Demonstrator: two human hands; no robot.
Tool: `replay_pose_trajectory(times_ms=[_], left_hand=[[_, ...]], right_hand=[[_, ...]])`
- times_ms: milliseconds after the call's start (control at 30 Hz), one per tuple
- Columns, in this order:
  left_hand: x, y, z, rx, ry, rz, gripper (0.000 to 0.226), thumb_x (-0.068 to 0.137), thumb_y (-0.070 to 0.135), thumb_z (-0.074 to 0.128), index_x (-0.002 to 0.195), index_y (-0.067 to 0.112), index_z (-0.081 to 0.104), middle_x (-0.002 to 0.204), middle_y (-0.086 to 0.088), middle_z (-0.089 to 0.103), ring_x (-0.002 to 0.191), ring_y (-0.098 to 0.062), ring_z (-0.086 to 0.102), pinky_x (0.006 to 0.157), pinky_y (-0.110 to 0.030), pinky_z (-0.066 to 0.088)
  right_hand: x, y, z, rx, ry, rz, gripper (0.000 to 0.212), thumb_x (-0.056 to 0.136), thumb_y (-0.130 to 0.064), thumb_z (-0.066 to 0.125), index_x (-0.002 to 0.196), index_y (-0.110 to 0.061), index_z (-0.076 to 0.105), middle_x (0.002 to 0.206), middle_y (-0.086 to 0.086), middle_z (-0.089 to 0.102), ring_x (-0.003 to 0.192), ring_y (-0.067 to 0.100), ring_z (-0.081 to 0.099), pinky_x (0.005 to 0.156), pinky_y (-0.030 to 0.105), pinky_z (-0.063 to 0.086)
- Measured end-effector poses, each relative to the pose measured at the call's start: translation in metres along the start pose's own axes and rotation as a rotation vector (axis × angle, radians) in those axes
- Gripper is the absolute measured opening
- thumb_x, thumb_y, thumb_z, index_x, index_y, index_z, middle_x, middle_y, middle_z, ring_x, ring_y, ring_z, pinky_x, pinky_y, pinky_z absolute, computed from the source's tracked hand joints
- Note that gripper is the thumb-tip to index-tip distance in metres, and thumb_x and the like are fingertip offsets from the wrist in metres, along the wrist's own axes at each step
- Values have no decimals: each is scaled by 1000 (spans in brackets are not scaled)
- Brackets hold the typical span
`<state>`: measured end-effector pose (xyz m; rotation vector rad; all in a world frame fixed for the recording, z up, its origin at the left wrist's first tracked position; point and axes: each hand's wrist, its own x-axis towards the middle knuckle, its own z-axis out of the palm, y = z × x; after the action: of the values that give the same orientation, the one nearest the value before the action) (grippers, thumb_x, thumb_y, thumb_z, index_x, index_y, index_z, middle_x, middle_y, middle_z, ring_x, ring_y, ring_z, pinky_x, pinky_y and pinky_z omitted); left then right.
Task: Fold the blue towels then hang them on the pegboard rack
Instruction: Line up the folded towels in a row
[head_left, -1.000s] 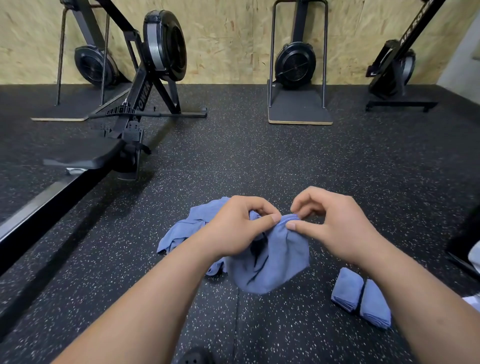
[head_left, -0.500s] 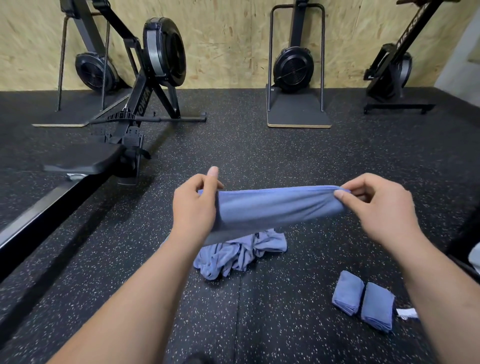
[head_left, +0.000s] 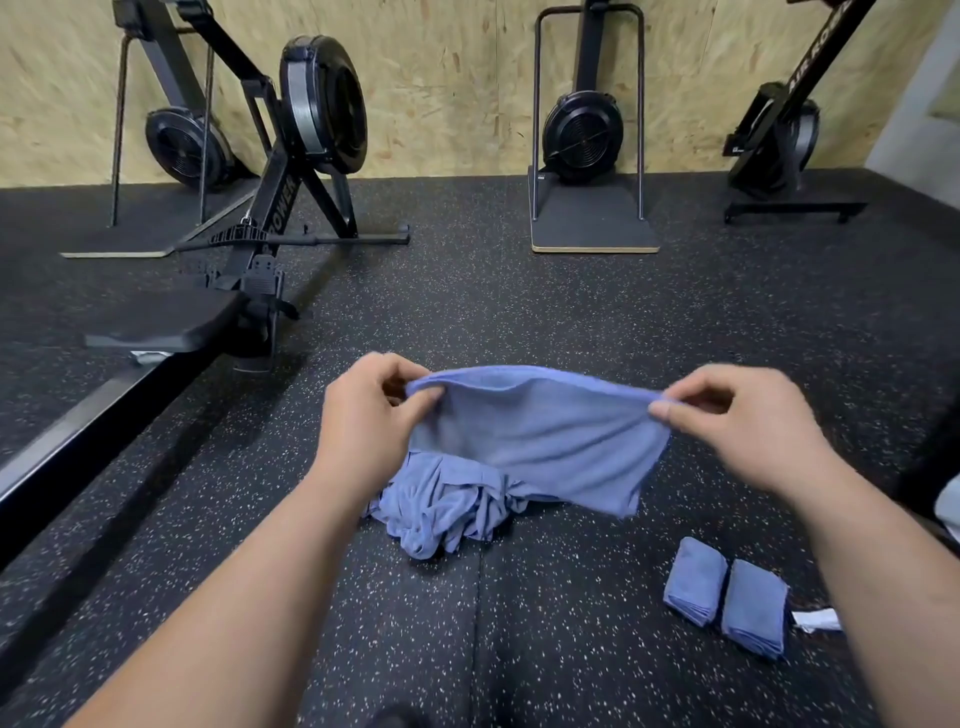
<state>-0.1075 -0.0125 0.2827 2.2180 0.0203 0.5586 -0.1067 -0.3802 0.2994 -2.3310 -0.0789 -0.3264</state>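
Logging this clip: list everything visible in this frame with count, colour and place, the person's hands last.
held towel: one, blue, stretched in the air between both hands
towel pile: one crumpled heap, blue, on the floor under the held towel; how many it holds cannot be told
folded towels: two, blue, side by side on the floor at right
scrap: one, white, on the floor just right of the folded towels
rowing machine: one, black, on the floor at left
other exercise machines: three, black, along the back wall
floor: black, speckled
wall: pale chipboard, at back
left hand: pinches the held towel's left end
right hand: pinches its right end
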Motion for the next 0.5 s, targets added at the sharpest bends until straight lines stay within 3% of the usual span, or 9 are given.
replay_pose_trajectory(times_ms=[67, 100, 167, 233, 333, 433, 500], left_hand=[[1, 0, -4, 26, 77, 0, 16, 88, 26, 86, 83, 33, 72, 84, 15, 70, 76, -4, 66, 72, -24, 53], [1, 0, -6, 58, 101, 15, 17, 88, 26, 85, 83, 32, 71, 84, 15, 68, 75, -5, 65, 73, -27, 54], [2, -4, -7, 157, 114, 58, 17, 88, 27, 84, 84, 31, 69, 84, 13, 65, 76, -9, 64, 75, -37, 55], [4, -8, -7, 246, 75, 75, 14, 89, 30, 83, 86, 32, 69, 85, 13, 64, 78, -12, 63, 76, -40, 55], [3, -13, -5, 301, -2, 36, 9, 93, 29, 79, 90, 33, 72, 86, 15, 67, 79, -10, 64, 76, -37, 56], [4, -12, -4, 275, -34, -56, 9, 92, 27, 80, 87, 31, 73, 80, 16, 70, 76, -3, 65, 73, -30, 50], [7, -15, -4, 173, -52, -160, 9, 89, 27, 83, 83, 27, 76, 76, 13, 73, 72, -8, 67, 71, -31, 51]], right_hand=[[1, -3, -2, 103, 228, -38, 9, 87, -30, 87, 87, -30, 78, 82, -16, 77, 78, 3, 71, 77, 27, 53], [2, -4, -3, 72, 238, -46, 9, 88, -30, 86, 87, -30, 77, 82, -16, 76, 78, 3, 71, 77, 27, 53], [2, -3, -1, -98, 95, -38, 12, 86, -32, 88, 82, -34, 76, 78, -17, 75, 78, 3, 70, 75, 28, 52], [0, -2, 0, -124, 69, -2, 14, 85, -32, 89, 79, -34, 76, 75, -19, 73, 75, -4, 67, 71, 24, 50], [-2, -5, 0, -79, 130, -7, 13, 86, -31, 86, 81, -32, 75, 77, -20, 73, 75, -7, 66, 72, 22, 48], [1, 0, 4, -112, 42, 8, 14, 87, -32, 86, 80, -32, 74, 77, -16, 73, 76, -1, 66, 70, 25, 48], [2, 8, 6, -84, 29, 48, 14, 89, -34, 83, 81, -30, 72, 74, -12, 71, 73, 4, 64, 65, 26, 42]])
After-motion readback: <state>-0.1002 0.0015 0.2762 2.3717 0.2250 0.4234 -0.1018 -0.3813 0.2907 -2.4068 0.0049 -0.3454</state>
